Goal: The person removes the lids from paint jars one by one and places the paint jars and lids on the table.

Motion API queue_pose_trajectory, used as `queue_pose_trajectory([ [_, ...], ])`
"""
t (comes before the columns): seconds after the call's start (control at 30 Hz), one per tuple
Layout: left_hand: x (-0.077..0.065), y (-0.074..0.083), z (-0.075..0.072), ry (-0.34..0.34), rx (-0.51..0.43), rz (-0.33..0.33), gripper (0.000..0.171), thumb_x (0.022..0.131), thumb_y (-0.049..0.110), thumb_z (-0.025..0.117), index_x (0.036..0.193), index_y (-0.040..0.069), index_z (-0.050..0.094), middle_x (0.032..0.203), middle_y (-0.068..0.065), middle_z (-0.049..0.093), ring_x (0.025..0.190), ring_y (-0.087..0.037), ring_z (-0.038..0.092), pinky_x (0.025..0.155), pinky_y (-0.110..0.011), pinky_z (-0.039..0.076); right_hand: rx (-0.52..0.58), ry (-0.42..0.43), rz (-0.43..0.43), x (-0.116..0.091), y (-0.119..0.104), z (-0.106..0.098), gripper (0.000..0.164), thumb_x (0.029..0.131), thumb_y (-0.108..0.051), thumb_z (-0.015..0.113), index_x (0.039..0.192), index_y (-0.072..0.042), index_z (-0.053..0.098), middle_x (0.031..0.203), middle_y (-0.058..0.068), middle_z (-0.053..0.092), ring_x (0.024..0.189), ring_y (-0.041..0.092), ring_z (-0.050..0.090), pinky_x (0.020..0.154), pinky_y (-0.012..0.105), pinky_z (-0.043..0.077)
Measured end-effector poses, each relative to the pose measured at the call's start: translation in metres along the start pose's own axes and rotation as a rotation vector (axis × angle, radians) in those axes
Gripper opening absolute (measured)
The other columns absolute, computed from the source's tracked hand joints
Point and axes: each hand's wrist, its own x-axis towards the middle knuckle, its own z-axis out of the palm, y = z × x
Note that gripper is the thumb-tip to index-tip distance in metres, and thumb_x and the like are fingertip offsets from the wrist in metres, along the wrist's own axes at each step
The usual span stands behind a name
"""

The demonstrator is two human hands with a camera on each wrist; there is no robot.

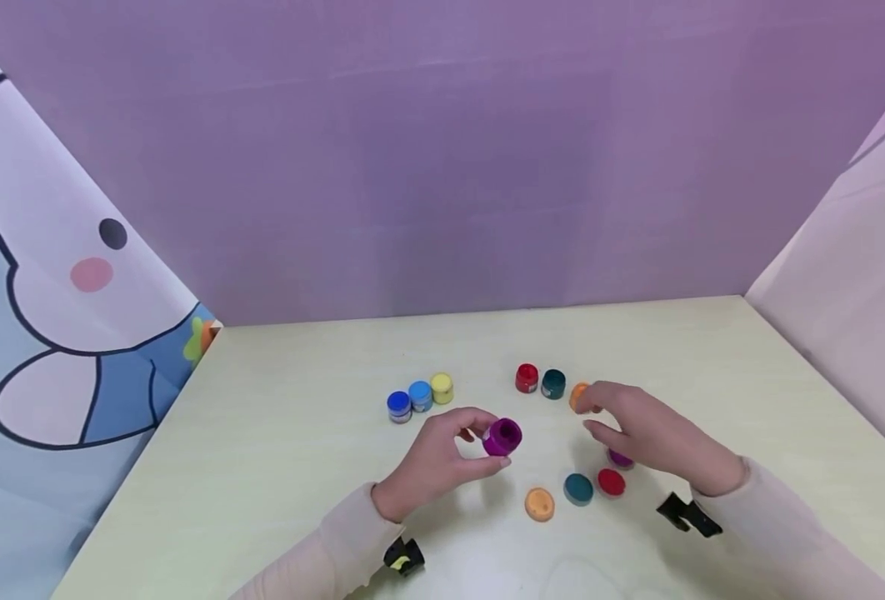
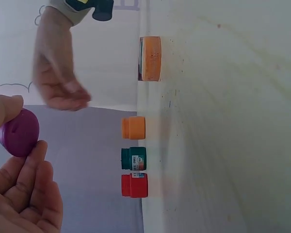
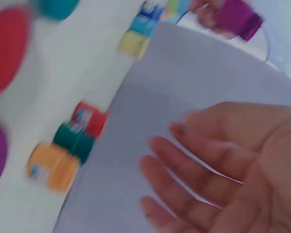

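Blue jar (image 1: 399, 407), light-blue jar (image 1: 421, 396) and yellow jar (image 1: 442, 388) are seen on the left of the counter (image 1: 292, 450), placed close together and capped. To the right and nearer, the purple jar (image 1: 502, 437) is held above the counter, tilted and without its lid; it is pinched by the grip of the left hand (image 1: 442, 454), between thumb and fingers. Farther away, red jar (image 1: 527, 377), green jar (image 1: 553, 383) and orange jar (image 1: 579, 397) are lined up, all uncapped. On the near side, orange lid (image 1: 539, 504), teal lid (image 1: 578, 489), red lid (image 1: 611, 483) and purple lid (image 1: 621, 458) are laid, the last partly covered by the right hand (image 1: 637, 425). This right grip is spread loosely, and nothing is seen in it.

It is judged that the uncapping of the purple jar is just completed; by the next move, the jar would need to be lowered upright, probably beside the orange jar.

Small print is carried by the label (image 2: 137, 163) of the green jar, but it is turned sideways and cannot be read with certainty. On the orange jar, a label (image 3: 38, 172) is blurred; no brand can be told.
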Motion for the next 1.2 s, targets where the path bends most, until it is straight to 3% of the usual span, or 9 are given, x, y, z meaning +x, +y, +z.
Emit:
queue_pose_trajectory([
  [0.1, 0.000, -0.001, 0.001, 0.001, 0.020, 0.007, 0.033, 0.077, 0.022, 0.078, 0.107, 0.017, 0.066, 0.099, 0.011, 0.067, 0.088, -0.006, 0.057, 0.082, -0.039, 0.050, 0.080, 0.111, -0.028, 0.005, -0.015, 0.001, 0.016, 0.086, -0.013, 0.068, 0.101, -0.010, 0.063, 0.094, -0.004, 0.064, 0.086, 0.016, 0.061, 0.076, 0.035, 0.053],
  [0.2, 0.000, -0.003, 0.002, 0.002, 0.039, 0.018, 0.033, 0.077, 0.022, 0.078, 0.107, 0.017, 0.066, 0.098, 0.011, 0.067, 0.088, -0.005, 0.057, 0.082, -0.036, 0.050, 0.175, 0.147, -0.010, 0.011, -0.032, 0.004, 0.020, 0.088, -0.024, 0.067, 0.104, -0.012, 0.062, 0.096, -0.006, 0.063, 0.087, 0.013, 0.060, 0.076, 0.034, 0.053],
  [0.4, 0.001, -0.004, 0.003, -0.008, 0.070, 0.000, 0.033, 0.078, 0.023, 0.078, 0.107, 0.016, 0.064, 0.096, 0.011, 0.066, 0.089, -0.006, 0.057, 0.082, -0.031, 0.049, 0.251, 0.051, 0.053, 0.023, -0.059, 0.012, 0.040, 0.086, -0.040, 0.067, 0.110, -0.009, 0.057, 0.102, -0.002, 0.060, 0.090, 0.014, 0.057, 0.075, 0.030, 0.051],
  [0.63, 0.004, -0.003, 0.007, -0.027, 0.101, -0.009, 0.029, 0.078, 0.020, 0.077, 0.103, 0.017, 0.062, 0.094, 0.013, 0.064, 0.089, -0.005, 0.056, 0.082, -0.030, 0.049, 0.274, -0.066, 0.059, 0.036, -0.065, 0.023, 0.034, 0.085, -0.029, 0.070, 0.107, -0.006, 0.057, 0.094, -0.004, 0.060, 0.086, 0.014, 0.058, 0.069, 0.025, 0.052],
  [0.93, 0.006, -0.001, 0.008, -0.007, 0.128, -0.039, 0.032, 0.076, 0.015, 0.077, 0.104, 0.015, 0.062, 0.095, 0.009, 0.063, 0.090, -0.008, 0.055, 0.082, -0.035, 0.050, 0.308, -0.076, -0.002, 0.040, -0.064, 0.029, 0.029, 0.081, -0.019, 0.074, 0.100, -0.007, 0.055, 0.087, -0.006, 0.058, 0.080, 0.010, 0.057, 0.069, 0.024, 0.052],
  [1.2, 0.006, -0.001, 0.008, -0.002, 0.129, -0.038, 0.032, 0.075, 0.013, 0.076, 0.104, 0.014, 0.061, 0.095, 0.009, 0.062, 0.089, -0.008, 0.055, 0.083, -0.033, 0.049, 0.310, -0.085, 0.018, 0.042, -0.064, 0.030, 0.027, 0.080, -0.012, 0.075, 0.098, -0.005, 0.056, 0.087, -0.003, 0.060, 0.079, 0.011, 0.058, 0.069, 0.028, 0.054],
])
